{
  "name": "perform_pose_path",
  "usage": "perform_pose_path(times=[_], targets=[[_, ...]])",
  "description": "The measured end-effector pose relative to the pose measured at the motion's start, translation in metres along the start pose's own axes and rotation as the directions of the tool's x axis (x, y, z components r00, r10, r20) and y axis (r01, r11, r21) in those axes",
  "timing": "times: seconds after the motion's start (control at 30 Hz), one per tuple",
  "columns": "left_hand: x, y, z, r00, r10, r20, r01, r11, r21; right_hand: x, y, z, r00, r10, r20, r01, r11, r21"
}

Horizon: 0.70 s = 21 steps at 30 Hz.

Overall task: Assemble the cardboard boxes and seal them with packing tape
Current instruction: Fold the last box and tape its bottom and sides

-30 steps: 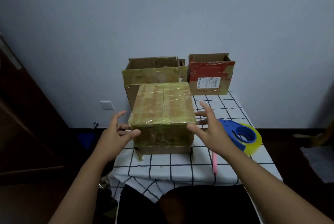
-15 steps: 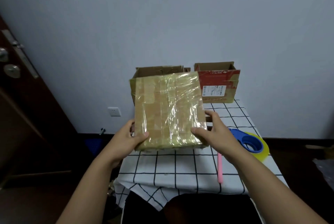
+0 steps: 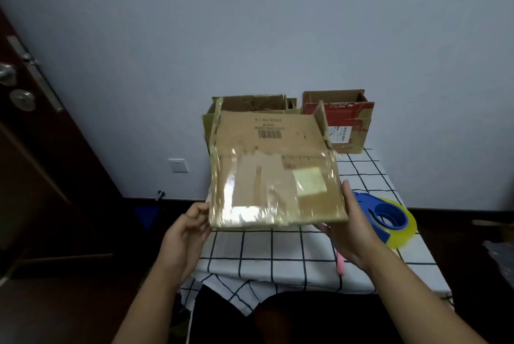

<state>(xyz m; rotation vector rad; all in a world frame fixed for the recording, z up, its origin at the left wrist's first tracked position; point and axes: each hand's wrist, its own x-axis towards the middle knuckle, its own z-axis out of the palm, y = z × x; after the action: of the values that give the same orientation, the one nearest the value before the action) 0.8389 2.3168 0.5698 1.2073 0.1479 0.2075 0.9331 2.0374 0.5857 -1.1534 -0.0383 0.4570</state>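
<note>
A brown cardboard box (image 3: 274,174) with shiny tape over its near half is lifted above the table and tilted, one broad side facing me, its flaps standing up at the far end. My left hand (image 3: 186,229) grips its lower left corner. My right hand (image 3: 349,229) holds its lower right edge, thumb up along the side. A blue tape dispenser (image 3: 385,214) with a yellowish tape roll lies on the table just right of my right hand.
A table with a white checked cloth (image 3: 278,260) stands below the box. At its back stand an open brown box (image 3: 250,103) and an open red box (image 3: 347,118). A pink pen (image 3: 340,264) lies near the front. A dark door (image 3: 33,149) is at left.
Both hands closed on the box, lifted it off the table and turned it. Its taped face has rotated away and a side with a barcode now faces me.
</note>
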Motion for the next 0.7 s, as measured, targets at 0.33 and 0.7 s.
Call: perform_pose_path(times=[0.33, 0.7], targets=[[0.005, 0.001, 0.03, 0.989, -0.029, -0.142, 0.07, 0.953, 0.294, 0.001, -0.003, -0.009, 0.995, -0.09, -0.045, 0.077, 0.971, -0.227], [0.045, -0.01, 0.111, 0.978, 0.065, 0.2, -0.175, 0.775, 0.608, -0.014, -0.061, -0.066, 0.912, -0.395, -0.112, 0.282, 0.801, -0.528]])
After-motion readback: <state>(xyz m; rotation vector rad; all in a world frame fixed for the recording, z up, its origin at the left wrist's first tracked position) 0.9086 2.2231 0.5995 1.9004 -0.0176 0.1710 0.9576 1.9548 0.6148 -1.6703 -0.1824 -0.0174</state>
